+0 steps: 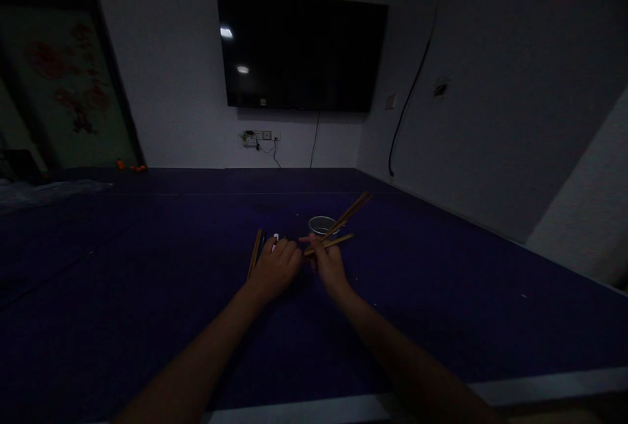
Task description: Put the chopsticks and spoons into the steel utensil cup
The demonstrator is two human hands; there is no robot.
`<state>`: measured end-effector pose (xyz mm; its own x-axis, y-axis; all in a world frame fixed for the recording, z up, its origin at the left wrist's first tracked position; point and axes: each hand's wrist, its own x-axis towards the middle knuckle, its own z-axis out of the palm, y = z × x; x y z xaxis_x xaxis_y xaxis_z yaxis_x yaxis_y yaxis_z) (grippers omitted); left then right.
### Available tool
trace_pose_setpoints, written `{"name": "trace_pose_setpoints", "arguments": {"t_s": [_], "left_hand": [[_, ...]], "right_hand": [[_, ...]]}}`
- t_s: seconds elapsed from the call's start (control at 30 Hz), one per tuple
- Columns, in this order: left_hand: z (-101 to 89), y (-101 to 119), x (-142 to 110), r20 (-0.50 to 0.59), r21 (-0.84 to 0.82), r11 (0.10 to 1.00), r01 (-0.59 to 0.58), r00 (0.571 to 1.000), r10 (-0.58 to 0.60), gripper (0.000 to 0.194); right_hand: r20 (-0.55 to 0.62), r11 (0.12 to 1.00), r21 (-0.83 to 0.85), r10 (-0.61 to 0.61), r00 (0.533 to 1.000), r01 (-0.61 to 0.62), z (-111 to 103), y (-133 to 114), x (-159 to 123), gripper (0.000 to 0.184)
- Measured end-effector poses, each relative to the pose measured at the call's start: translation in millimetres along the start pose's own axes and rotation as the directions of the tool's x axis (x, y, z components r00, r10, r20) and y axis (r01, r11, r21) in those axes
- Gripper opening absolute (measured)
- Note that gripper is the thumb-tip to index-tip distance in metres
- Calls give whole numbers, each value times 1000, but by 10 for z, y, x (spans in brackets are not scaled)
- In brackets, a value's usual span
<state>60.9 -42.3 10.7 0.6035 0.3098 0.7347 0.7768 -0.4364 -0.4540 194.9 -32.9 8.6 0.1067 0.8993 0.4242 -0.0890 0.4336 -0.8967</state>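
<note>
My right hand (330, 265) is closed around several wooden chopsticks (346, 214). Most of them point up and to the right in a bundle, while one (343, 239) lies at a flatter angle. A round container with a pale rim (316, 220) stands just behind that hand, partly covered by the chopsticks. Close beside it, my left hand (279, 265) is curled, and its fingertips are hidden. A small white item (276, 237) shows past its fingers; what the hand grips cannot be made out. To its left lie more chopsticks (254, 252) and a thin dark stick (263, 239).
The dim room has a dark blue tabletop (196, 241) with a white front edge (314, 409). A television (304, 51) hangs on the wall above sockets and cables (258, 139). Clear plastic wrap (53, 194) and small orange items (139, 168) lie at the far left.
</note>
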Motion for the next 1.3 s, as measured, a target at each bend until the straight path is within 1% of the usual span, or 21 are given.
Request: {"name": "trace_pose_setpoints", "arguments": {"t_s": [0.1, 0.2, 0.27, 0.33, 0.4, 0.5, 0.57, 0.6, 0.67, 0.77, 0.9, 1.0, 1.07, 1.13, 1.2, 1.3], "left_hand": [[-6, -7, -4, 11, -48, 999, 16, 1000, -16, 12], [-14, -48, -25, 52, -94, 993, 73, 996, -69, 15], [-9, -79, -41, 93, -105, 989, 106, 991, -97, 16], [2, -99, -53, 160, -104, 987, 126, 981, -108, 16], [13, -99, -56, 265, -91, 985, 147, 957, -118, 15], [20, -75, -50, 417, -58, 977, 204, 894, -162, 19], [20, -62, -46, 470, -49, 969, 243, 861, -193, 21], [19, -60, -45, 481, -51, 964, 261, 852, -205, 20], [19, -67, -48, 483, -58, 956, 287, 846, -224, 21], [22, -86, -61, 465, -73, 952, 296, 855, -230, 24], [34, -89, -83, 418, -83, 958, 275, 882, -217, 26], [48, -76, -97, 366, -120, 965, 234, 914, -176, 28], [55, -71, -104, 321, -162, 964, 212, 935, -152, 32], [59, -70, -109, 270, -198, 960, 199, 952, -142, 38], [59, -74, -112, 231, -222, 956, 192, 963, -140, 42], [55, -85, -115, 208, -238, 950, 201, 966, -152, 44]], "right_hand": [[-28, 999, 33, 13, 1000, -12, 13, -34, -7, 48], [-75, 998, 70, 12, 997, -7, -7, -93, 4, 49], [-115, 994, 106, 30, 993, -17, -33, -123, 28, 49], [-143, 988, 153, 53, 988, -30, -60, -129, 61, 48], [-147, 979, 202, 71, 987, -40, -75, -113, 88, 46], [-126, 968, 251, 66, 990, -33, -62, -78, 96, 37], [-86, 964, 264, 45, 995, -21, -36, -67, 81, 35], [-60, 965, 263, 34, 998, -17, -22, -67, 71, 35], [-15, 970, 243, 15, 1000, -10, -2, -73, 52, 36], [9, 984, 178, -21, 1000, 19, 5, -83, 40, 35], [33, 995, 85, -61, 998, 58, -1, -82, 26, 32], [17, 995, 54, -82, 997, 81, -8, -92, 2, 32], [-19, 994, 25, -103, 995, 103, -27, -120, -11, 32], [-84, 990, -22, -138, 987, 136, -62, -166, -12, 32], [-177, 982, -72, -183, 967, 173, -111, -219, 2, 34], [-304, 969, -133, -240, 922, 209, -195, -277, 46, 36]]}}
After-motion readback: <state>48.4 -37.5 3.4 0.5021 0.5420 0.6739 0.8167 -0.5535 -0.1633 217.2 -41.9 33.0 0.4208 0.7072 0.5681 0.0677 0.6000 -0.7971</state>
